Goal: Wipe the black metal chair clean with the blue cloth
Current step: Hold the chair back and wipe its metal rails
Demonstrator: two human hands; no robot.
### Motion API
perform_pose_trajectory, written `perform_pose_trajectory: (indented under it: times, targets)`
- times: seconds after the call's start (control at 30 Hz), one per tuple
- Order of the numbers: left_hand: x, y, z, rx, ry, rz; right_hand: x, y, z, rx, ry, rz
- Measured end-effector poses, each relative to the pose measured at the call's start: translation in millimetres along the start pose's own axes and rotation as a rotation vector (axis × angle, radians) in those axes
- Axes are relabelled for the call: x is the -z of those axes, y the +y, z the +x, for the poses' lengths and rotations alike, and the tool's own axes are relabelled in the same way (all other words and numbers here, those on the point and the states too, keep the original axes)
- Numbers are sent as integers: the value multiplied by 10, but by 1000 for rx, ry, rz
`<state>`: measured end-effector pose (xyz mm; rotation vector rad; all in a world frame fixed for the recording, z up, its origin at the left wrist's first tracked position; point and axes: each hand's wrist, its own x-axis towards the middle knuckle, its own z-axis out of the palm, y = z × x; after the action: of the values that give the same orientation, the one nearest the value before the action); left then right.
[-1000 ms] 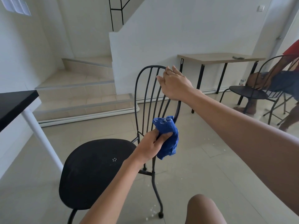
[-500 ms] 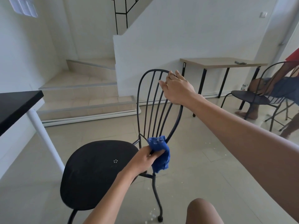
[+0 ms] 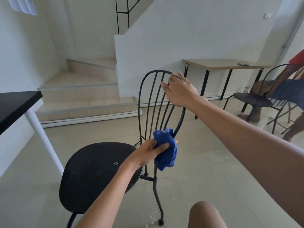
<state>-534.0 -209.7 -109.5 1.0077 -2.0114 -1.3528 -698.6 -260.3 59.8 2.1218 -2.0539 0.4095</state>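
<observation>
The black metal chair stands in front of me, with a round seat and a back of thin curved bars. My left hand grips the bunched blue cloth and presses it around the lower end of the backrest's right rail, just above the seat. My right hand holds the top right curve of the backrest frame, fingers over the rail and thumb in front. The rail under the cloth is hidden.
A black tabletop on a white leg stands at the left. Tiled stairs rise behind. At the right are a wooden desk and a second black chair with a person seated. My knee shows at the bottom.
My left hand slid the blue cloth down the right rail from mid-height to its lower end, then slightly back up. My right hand stayed on the top of the backrest.
</observation>
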Motion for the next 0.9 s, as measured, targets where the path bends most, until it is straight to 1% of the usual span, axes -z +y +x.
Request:
perform_pose_trajectory:
  times: [0.07, 0.13, 0.2, 0.3, 0.37, 0.4, 0.43, 0.5, 0.57, 0.6, 0.67, 0.83, 0.9]
  targets:
    - [-33, -248, -91, 73, -10, 30, -5, -11, -3, -3, -6, -6]
    - [-89, -502, -137, 135, 17, 89, -10, -16, -7, -2, -2, -8]
    - [-168, -739, -134, 172, 66, 135, -9, -13, -10, -5, -1, -11]
    - [-281, -848, -134, 183, 169, 194, -10, -7, -9, -10, -4, -19]
    - [-328, -751, -165, 133, 248, 219, -13, -9, -8, -8, -4, -14]
    - [-344, -636, -185, 77, 281, 214, -16, -9, -5, -7, -2, -12]
    - [-355, -470, -198, 10, 304, 212, -17, -10, -7, -6, 0, -11]
    - [-374, -24, -199, -179, 362, 248, -14, -14, -14, 0, 2, -13]
    - [-406, 365, -124, -328, 463, 316, -5, -13, -19, 5, 8, -22]
    - [-422, 488, -68, -362, 513, 347, -5, -10, -18, 5, 11, -26]
    - [-446, 584, 19, -366, 591, 379, -9, -3, -11, 1, 14, -22]
    - [-560, 351, 39, -441, 692, 413, -10, -5, -23, 2, 20, -2]
    - [-578, 252, 56, -456, 705, 439, -8, -2, -47, -10, 31, 3]
